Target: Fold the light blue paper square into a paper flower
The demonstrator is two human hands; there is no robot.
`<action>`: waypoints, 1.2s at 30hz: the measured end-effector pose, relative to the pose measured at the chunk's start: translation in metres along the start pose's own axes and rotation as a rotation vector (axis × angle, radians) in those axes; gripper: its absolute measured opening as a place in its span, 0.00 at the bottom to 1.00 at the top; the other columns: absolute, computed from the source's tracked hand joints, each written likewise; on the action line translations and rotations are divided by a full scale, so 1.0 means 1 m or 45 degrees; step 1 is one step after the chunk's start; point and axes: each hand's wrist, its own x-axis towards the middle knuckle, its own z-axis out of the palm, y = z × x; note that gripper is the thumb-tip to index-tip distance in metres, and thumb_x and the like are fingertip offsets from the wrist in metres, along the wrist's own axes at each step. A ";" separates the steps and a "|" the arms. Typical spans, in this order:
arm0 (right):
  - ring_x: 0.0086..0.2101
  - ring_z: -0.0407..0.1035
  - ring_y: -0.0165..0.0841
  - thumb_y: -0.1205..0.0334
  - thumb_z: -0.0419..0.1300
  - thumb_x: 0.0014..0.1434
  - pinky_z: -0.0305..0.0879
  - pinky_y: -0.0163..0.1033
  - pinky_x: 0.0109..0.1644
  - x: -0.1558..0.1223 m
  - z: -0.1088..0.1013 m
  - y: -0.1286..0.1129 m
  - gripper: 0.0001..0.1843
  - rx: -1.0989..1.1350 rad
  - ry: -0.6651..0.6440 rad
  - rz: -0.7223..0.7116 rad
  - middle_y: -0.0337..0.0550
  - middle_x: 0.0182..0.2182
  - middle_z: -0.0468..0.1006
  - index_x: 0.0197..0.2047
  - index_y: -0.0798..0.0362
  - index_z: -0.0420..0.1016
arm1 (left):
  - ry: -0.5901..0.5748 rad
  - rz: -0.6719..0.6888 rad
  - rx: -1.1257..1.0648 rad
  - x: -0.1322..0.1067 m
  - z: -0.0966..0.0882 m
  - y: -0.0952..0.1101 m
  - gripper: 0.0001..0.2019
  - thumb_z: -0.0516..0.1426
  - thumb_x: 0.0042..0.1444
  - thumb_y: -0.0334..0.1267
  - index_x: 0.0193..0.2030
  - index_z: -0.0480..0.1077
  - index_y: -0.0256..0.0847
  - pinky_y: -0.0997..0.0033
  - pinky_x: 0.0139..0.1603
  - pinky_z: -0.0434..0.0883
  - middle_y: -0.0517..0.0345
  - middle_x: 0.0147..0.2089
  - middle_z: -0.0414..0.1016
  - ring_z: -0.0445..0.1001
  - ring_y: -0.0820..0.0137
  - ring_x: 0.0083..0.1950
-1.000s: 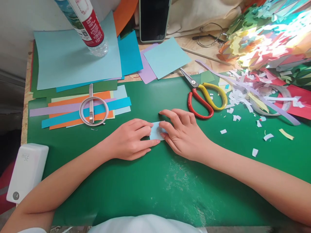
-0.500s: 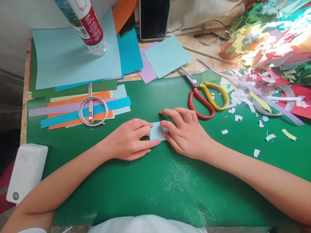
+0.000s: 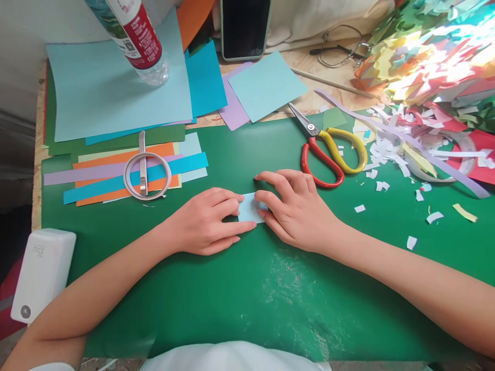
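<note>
A small folded piece of light blue paper (image 3: 249, 208) lies on the green mat (image 3: 247, 288) between my two hands. My left hand (image 3: 204, 221) presses on its left edge with curled fingers, thumb along the lower edge. From the right, my right hand (image 3: 296, 208) pins it down with bent fingertips. Most of the paper is hidden under the fingers.
Red-and-yellow scissors (image 3: 328, 152) lie just beyond my right hand. Coloured paper strips with a tape ring (image 3: 147, 175) sit at the left, paper sheets and a bottle (image 3: 135, 36) behind. A phone (image 3: 245, 28), glasses (image 3: 342, 44), a scrap pile (image 3: 429, 67) and a white device (image 3: 42, 273) surround the mat.
Both hands stay on the folded paper; my right fingers have shifted slightly along it. The view has tilted a little.
</note>
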 end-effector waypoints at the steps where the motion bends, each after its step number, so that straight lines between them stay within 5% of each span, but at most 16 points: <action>1: 0.51 0.57 0.46 0.59 0.53 0.64 0.52 0.48 0.48 0.000 0.000 0.000 0.10 -0.001 0.000 0.000 0.51 0.56 0.67 0.47 0.52 0.67 | -0.002 -0.003 -0.005 0.000 0.000 0.000 0.14 0.57 0.60 0.37 0.52 0.73 0.42 0.54 0.53 0.73 0.52 0.41 0.73 0.72 0.58 0.54; 9: 0.51 0.57 0.45 0.59 0.52 0.65 0.51 0.47 0.49 -0.001 0.001 0.000 0.10 -0.008 0.007 0.002 0.50 0.55 0.67 0.47 0.52 0.67 | 0.014 -0.001 -0.010 0.000 0.001 0.001 0.12 0.58 0.60 0.36 0.50 0.72 0.40 0.54 0.51 0.74 0.51 0.39 0.74 0.73 0.58 0.54; 25: 0.51 0.57 0.47 0.51 0.52 0.65 0.51 0.48 0.49 0.000 -0.001 0.000 0.14 0.005 -0.024 -0.001 0.51 0.56 0.65 0.47 0.52 0.66 | 0.155 0.003 -0.113 0.001 -0.001 0.001 0.03 0.60 0.55 0.32 0.31 0.74 0.35 0.56 0.49 0.77 0.48 0.35 0.74 0.76 0.54 0.53; 36: 0.52 0.56 0.47 0.54 0.52 0.66 0.51 0.47 0.50 0.000 -0.003 0.000 0.12 -0.008 -0.053 -0.002 0.51 0.56 0.64 0.48 0.51 0.65 | 0.171 0.012 -0.111 0.000 -0.001 0.000 0.03 0.61 0.55 0.32 0.30 0.74 0.35 0.56 0.48 0.78 0.49 0.36 0.76 0.77 0.54 0.53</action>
